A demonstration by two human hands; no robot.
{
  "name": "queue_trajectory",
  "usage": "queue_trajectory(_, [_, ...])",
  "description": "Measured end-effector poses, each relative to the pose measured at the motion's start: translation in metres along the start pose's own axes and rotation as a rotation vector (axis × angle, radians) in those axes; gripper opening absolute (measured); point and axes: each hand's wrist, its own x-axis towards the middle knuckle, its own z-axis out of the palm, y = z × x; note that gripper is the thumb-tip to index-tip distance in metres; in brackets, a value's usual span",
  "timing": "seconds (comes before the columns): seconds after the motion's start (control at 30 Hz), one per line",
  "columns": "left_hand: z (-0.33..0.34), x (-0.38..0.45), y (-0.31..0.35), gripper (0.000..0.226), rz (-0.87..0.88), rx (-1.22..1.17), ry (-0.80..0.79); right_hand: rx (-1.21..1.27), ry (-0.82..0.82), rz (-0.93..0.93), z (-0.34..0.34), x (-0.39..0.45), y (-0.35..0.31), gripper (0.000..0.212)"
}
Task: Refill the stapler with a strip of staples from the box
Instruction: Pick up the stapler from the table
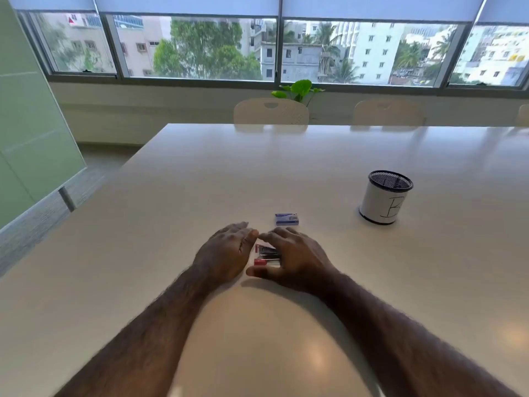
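Observation:
A small red and black stapler (266, 255) lies on the white table (200, 196), partly hidden between my two hands. My left hand (227, 252) rests just left of it, fingers together and flat, thumb tip near the stapler's far end. My right hand (294, 259) arches over the stapler's right side, thumb along its near edge and fingers over its far end; the grip is blurred. A small blue and white staple box (286, 219) sits closed on the table just beyond my right fingers, apart from them.
A black mesh pen cup (385, 196) wrapped in white paper marked "B" stands to the right. Chairs (271, 111) line the table's far side under a window, with a green plant (299, 90) behind. The table's left edge drops to the floor.

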Motion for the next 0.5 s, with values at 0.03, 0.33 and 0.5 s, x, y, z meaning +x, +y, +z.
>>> queue_trajectory(0.03, [0.001, 0.001, -0.001, 0.067, -0.012, -0.002, 0.004, -0.021, -0.014, -0.033, 0.002, 0.001, 0.002, 0.084])
queue_trajectory(0.33, [0.004, 0.012, -0.004, 0.062, 0.021, -0.227, 0.175, 0.270, 0.079, 0.052, 0.009, 0.009, 0.003, 0.043])
queue_trajectory(0.5, [0.006, 0.021, 0.002, 0.053, -0.122, -0.624, 0.327, 1.428, -0.058, 0.532, -0.008, 0.020, 0.007, 0.044])
